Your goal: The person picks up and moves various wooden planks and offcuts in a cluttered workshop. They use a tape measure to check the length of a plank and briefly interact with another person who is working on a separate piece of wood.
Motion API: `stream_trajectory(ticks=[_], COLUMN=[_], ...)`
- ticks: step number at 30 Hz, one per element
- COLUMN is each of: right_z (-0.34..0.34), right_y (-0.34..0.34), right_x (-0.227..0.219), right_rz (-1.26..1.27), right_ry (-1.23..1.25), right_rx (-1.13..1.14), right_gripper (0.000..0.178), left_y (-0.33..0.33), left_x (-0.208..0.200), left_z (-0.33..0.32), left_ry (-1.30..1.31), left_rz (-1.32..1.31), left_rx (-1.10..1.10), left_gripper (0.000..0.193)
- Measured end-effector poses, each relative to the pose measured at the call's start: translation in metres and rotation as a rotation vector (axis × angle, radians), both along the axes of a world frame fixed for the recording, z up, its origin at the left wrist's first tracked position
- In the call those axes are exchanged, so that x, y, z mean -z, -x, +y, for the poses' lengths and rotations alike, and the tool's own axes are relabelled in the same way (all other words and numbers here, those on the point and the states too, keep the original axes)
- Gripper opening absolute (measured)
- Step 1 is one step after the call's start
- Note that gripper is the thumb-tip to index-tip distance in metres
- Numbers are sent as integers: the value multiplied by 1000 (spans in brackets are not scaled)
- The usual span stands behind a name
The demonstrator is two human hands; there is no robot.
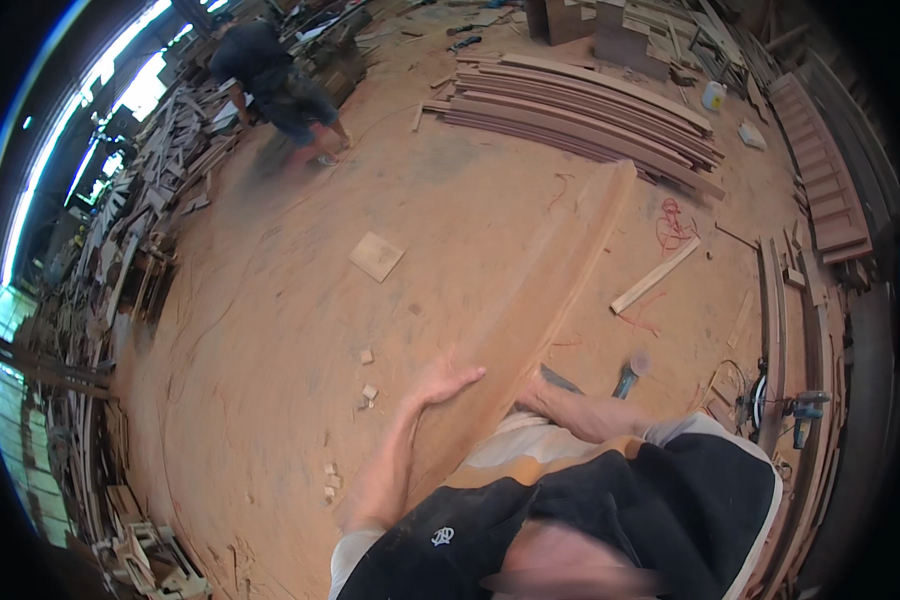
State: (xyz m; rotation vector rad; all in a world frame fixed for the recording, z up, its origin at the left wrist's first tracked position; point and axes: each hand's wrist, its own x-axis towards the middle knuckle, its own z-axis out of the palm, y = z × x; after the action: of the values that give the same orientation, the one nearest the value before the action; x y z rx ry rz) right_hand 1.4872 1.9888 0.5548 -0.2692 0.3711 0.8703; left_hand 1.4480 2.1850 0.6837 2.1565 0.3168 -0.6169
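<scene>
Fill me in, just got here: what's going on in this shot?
Someone's two bare hands are at a long wooden board: the left hand at its left edge, the right hand by its right edge, with most of the right fingers hidden. The board runs from the person's body up toward a stack of planks. A teal power tool is off to the right, and a co-worker bends over near the scrap wood at upper left.
</scene>
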Motion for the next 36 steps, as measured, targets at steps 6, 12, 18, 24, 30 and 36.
stream_trajectory(ticks=[6, 12, 18, 24, 30, 36], right_z=[110, 224, 369, 478, 561, 640], right_y=[-215, -403, -608, -799, -1010, -1263], right_x=[-5, -21, -7, -35, -12, -1], right_rz=[13, 14, 16, 105, -41, -15], right_ry=[-38, -66, -141, -246, -113, -716], right_rx=[8, -66, -54, 66, 154, 15], right_gripper=[88, 86, 85, 84, 67, 71], left_y=[-198, -361, -563, -786, -1013, -1235], left_x=[-30, -49, -65, -74, -87, -79], left_z=[96, 200, 326, 454, 532, 616], left_ry=[114, -75, -259, -91, -67, -106], left_rz=[-162, -210, -37, -147, -82, -192], left_rx=[-37, -130, -98, 85, 163, 86], left_gripper=[90, 100, 106, 81, 105, 109])
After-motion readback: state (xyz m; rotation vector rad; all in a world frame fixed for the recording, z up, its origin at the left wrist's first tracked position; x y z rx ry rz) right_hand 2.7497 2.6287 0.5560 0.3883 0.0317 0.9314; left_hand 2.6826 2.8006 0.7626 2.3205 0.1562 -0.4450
